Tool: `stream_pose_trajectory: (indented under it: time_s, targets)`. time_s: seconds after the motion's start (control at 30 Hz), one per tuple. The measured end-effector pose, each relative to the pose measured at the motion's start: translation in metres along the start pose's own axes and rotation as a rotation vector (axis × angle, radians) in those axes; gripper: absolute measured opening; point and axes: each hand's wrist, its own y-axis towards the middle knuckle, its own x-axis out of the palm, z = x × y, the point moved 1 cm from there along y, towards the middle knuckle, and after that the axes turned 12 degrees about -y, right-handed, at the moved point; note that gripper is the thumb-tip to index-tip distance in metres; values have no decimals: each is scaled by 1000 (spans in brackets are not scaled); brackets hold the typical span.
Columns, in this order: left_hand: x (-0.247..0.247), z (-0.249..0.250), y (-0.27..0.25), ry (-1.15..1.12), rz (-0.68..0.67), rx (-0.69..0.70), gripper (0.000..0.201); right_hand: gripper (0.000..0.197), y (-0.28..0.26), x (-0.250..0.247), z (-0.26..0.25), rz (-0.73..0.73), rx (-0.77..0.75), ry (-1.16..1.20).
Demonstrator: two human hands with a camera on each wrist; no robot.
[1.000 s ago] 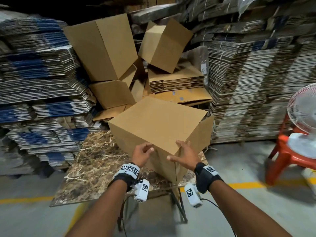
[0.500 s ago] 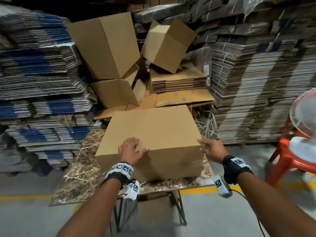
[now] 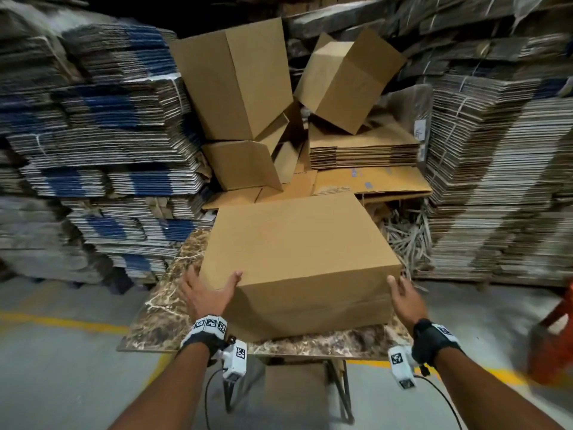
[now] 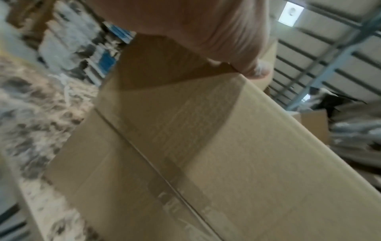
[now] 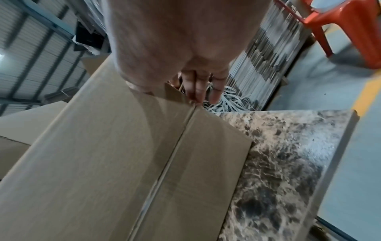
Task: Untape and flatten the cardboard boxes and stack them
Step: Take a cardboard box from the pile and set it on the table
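Observation:
A closed brown cardboard box point(image 3: 297, 259) lies on the marble-patterned table point(image 3: 161, 308), its long side towards me. My left hand point(image 3: 207, 290) is at the box's near left corner, with the thumb on the top edge and the palm against the left end. My right hand point(image 3: 403, 294) lies flat against the right end. In the right wrist view its straight fingers point(image 5: 198, 88) reach along that end above the centre seam point(image 5: 175, 154). In the left wrist view the left end shows a clear-taped seam point(image 4: 164, 179), with my thumb point(image 4: 255, 71) at the upper corner.
Behind the table lie several open boxes point(image 3: 235, 82) and a pile of flattened cardboard point(image 3: 362, 150). Tall bundles of flat cardboard point(image 3: 93, 135) wall in the left and right. Loose strapping scraps point(image 3: 406, 240) lie at the back right. An orange plastic chair point(image 3: 555, 336) stands on the right.
The box has turned from corner-on to square with the table's front. Both hands have slid apart from the near corner to its left and right ends.

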Motion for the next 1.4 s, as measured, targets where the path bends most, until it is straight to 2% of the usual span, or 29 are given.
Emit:
stream_pose_trajectory:
  time_s: [0.07,0.17,0.23,0.37,0.5,0.63,0.67,0.77,0.87,0.97,1.13,1.2,1.33,1.4]
  targets:
    - [0,-7,-6,-170,40,-139,136,93,-1,11,3,-129,73,59]
    - [1,-7,-12,-301,9,-241,125,75,-4,17,-7,-144,128,220]
    - [-3,-1,-11,-356,-19,-263,120,75,-3,14,-14,-133,115,269]
    - [-18,9,8,-478,-70,-185,125,93,9,4,-19,-68,108,303]
    - [-43,33,30,-589,-167,62,131,94,-3,-26,-68,8,25,357]
    - [-78,66,60,-246,-140,309,116,64,-12,-52,-103,3,-177,352]
    - [-87,76,65,-157,-125,340,114,62,-13,-56,-108,-3,-215,385]
    - [-104,88,76,29,-118,331,97,81,-24,-60,-119,-99,-253,404]
    - [-105,90,81,162,-158,323,93,92,-31,-55,-122,-178,-263,388]
    - [-94,94,81,358,-230,362,87,94,-30,-49,-120,-111,-201,370]
    - [-73,101,62,573,-357,480,73,65,-24,-44,-124,-8,-195,266]
    - [-64,106,51,608,-428,509,76,59,-23,-43,-130,-13,-222,268]
    - [-37,117,31,687,-475,559,85,20,-26,-40,-144,-54,-234,323]
    - [-23,123,23,698,-468,565,88,18,-27,-42,-147,-89,-250,345]
